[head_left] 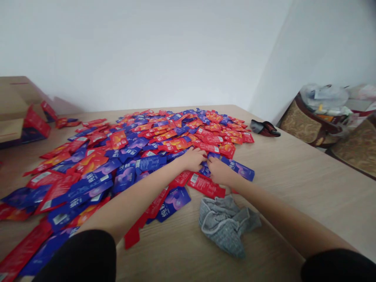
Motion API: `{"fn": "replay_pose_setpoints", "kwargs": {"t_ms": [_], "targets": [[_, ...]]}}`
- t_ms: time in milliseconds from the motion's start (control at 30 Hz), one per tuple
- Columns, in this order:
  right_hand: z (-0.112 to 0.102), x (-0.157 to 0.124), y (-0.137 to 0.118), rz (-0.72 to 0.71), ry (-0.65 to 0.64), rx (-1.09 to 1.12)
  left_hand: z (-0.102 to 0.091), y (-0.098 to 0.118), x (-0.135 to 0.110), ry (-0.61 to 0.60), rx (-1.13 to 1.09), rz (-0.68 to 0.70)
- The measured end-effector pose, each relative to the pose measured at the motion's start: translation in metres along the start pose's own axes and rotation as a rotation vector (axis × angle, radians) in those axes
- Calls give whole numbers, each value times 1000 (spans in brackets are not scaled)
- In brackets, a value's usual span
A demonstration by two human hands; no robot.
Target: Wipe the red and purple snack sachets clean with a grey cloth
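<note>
A wide heap of flat red, orange and blue packets (152, 141) covers much of the wooden table (293, 184). Both my arms reach forward into its near right part. My left hand (192, 158) lies on red packets, fingers curled down onto them. My right hand (217, 171) sits close beside it, fingers bent and pinching at a small blue packet (205, 169) between the two hands. A longer blue packet (238, 168) lies just right of my right hand, and a red packet (205, 185) lies under my wrist.
A crumpled grey cloth (226, 225) lies near the front edge between my arms. A small dark object (264, 128) rests at the table's far right. Cardboard boxes (17, 105) stand at the far left. Beyond the table's right edge are patterned seats (305, 125) with plastic bags (326, 98).
</note>
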State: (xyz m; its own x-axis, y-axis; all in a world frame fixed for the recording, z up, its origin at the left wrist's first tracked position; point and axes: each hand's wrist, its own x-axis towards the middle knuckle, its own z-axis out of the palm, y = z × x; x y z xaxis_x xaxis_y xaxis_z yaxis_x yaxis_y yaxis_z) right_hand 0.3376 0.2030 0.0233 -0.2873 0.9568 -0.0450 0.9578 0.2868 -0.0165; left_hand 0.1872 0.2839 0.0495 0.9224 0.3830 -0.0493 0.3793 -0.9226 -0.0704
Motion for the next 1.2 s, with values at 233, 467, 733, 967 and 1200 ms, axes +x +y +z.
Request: {"fn": "replay_pose_setpoints", "kwargs": {"t_ms": [233, 467, 733, 967, 1200], "targets": [[-33, -3, -24, 23, 92, 33, -29, 13, -53, 91, 124, -138], [-25, -51, -111, -385, 398, 270, -49, 67, -189, 38, 150, -196], [32, -124, -180, -644, 247, 349, 22, 181, -283, 97, 56, -94], [16, -131, -146, -453, 82, 527, 19, 147, -273, 185, -317, -36], [2, -162, -131, -235, 92, 541, 49, 149, -265, 147, -237, -147]]}}
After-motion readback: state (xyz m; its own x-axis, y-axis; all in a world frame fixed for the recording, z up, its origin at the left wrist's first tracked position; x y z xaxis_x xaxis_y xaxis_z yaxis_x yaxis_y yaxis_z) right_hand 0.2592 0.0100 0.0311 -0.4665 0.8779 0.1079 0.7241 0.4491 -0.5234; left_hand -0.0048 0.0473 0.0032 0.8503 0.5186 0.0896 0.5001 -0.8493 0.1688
